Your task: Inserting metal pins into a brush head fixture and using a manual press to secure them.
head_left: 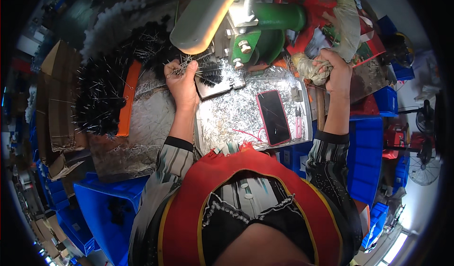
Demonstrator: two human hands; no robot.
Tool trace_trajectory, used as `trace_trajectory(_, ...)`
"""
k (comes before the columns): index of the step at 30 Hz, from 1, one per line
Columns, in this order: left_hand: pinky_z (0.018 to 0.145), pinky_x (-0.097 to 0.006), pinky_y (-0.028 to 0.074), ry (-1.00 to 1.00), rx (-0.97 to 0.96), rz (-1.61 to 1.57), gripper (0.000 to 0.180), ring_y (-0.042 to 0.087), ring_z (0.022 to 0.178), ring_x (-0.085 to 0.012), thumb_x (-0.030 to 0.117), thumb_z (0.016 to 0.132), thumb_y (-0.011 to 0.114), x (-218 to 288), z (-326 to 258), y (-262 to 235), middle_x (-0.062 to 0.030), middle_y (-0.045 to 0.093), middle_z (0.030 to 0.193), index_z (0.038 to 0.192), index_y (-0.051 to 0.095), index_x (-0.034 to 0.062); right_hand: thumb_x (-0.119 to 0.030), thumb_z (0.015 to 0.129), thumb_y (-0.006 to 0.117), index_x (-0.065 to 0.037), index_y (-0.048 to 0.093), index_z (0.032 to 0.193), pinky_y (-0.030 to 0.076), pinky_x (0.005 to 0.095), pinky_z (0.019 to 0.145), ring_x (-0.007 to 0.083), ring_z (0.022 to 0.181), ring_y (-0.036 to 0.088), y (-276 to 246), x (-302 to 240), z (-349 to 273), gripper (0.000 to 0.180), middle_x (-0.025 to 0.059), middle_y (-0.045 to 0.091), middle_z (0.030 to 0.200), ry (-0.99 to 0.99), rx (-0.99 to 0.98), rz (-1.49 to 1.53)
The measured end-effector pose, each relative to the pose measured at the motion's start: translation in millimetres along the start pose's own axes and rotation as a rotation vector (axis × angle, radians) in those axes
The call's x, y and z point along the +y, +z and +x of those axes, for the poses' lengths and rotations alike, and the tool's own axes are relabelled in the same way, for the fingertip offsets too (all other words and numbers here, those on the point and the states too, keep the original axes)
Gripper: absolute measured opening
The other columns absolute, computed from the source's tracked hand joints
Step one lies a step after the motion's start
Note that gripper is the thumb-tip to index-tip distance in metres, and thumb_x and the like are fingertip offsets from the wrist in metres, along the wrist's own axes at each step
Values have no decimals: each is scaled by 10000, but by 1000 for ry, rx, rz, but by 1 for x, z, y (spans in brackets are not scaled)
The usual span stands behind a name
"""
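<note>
My left hand (182, 82) grips a bundle of small black bristle brushes with twisted wire stems (198, 68), holding them against the metal plate of a green press machine (262, 29). My right hand (336, 69) is closed around the cloth-wrapped handle (309, 68) of the machine's lever. A metal tray (236, 114) littered with silver wire clippings lies in front of me under both hands.
A phone in a red case (273, 117) and a small pink tool (298, 122) lie on the tray. A large heap of black brushes (106, 91) sits left beside an orange bin edge (126, 100). Blue crates (106, 209) stand low left and right; cardboard boxes far left.
</note>
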State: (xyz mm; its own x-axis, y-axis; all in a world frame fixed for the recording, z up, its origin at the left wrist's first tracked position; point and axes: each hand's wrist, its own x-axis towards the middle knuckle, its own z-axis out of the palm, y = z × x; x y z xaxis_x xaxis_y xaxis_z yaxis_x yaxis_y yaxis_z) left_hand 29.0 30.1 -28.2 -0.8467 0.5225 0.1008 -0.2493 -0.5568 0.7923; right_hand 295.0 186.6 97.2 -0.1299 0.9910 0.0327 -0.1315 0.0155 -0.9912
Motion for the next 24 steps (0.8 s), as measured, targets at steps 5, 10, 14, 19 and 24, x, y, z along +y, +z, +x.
trace_trajectory(5,706,-234,480,52,109,-108,333,558,785,-121,-85,736,649,-6,0,-1,-50,534,889,923,420,69,-79,735,605,74,592,806,399,227,449,182,519,548,-5,6,2,169,151,578,652,6,-7,3)
trace_trajectory(10,686,-232,480,83,136,-136,332,555,758,-120,-86,741,643,-10,0,-1,-51,530,871,920,411,70,-74,739,600,80,592,812,404,226,453,193,548,566,-6,9,2,171,156,587,669,-3,-30,-21)
trace_trajectory(14,676,-225,468,120,142,11,348,534,750,-111,-95,728,643,-6,-1,5,-47,495,887,883,389,85,-74,739,600,87,595,821,416,230,467,211,587,587,-6,9,2,180,160,593,683,-32,-26,-31)
trace_trajectory(19,708,-236,487,109,124,84,326,561,755,-132,-95,741,629,1,-2,10,-65,507,909,862,383,82,-72,734,605,85,598,822,435,249,486,213,599,594,-7,9,1,180,163,604,706,4,-2,-15)
trace_trajectory(24,704,-235,493,95,78,-85,327,564,786,-133,-106,746,614,6,-6,2,-65,510,931,859,378,90,-107,749,639,73,581,884,455,292,667,202,723,599,0,5,-14,233,161,611,808,-200,-36,-212)
